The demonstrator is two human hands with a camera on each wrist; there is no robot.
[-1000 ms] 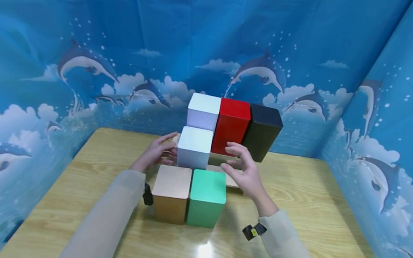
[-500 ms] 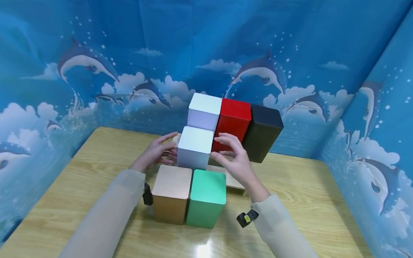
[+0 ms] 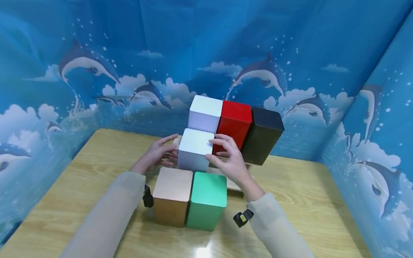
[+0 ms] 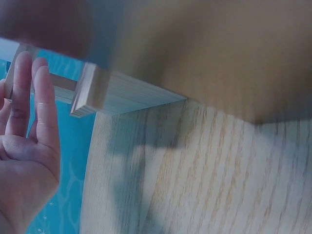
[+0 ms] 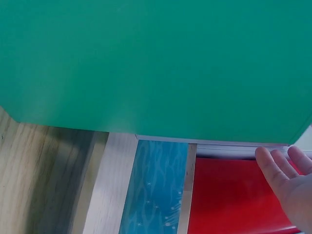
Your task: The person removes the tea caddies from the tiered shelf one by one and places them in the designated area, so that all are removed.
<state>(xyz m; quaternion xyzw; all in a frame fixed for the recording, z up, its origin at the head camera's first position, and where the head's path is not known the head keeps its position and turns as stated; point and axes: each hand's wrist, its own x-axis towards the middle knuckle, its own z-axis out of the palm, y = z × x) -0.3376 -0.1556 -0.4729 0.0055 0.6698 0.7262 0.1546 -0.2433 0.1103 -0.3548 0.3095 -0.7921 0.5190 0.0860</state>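
A white box (image 3: pixel 195 149) stands behind the brown box (image 3: pixel 170 202) and the green box (image 3: pixel 207 206). Against or close to its left side lie the extended fingers of my left hand (image 3: pixel 157 155); contact is hard to tell. My right hand (image 3: pixel 231 162) reaches its right side, fingertips at the upper right edge and thumb lower down. In the left wrist view the left hand (image 4: pixel 29 146) has fairly straight fingers next to a wooden stand (image 4: pixel 92 92). The right wrist view shows the right hand (image 5: pixel 292 185), fingers extended, partly behind the green box (image 5: pixel 156 68).
Another white box (image 3: pixel 205 114), a red box (image 3: pixel 235 122) and a black box (image 3: pixel 263 136) stand in a row at the back. Part of the wooden stand (image 3: pixel 236 186) shows behind the green box. Blue dolphin curtains (image 3: pixel 187 36) surround the wooden table (image 3: pixel 277 249).
My right hand has moved left, from beside the nearer white box to its right edge. The left hand has stayed at the left side, and the boxes stand as before.
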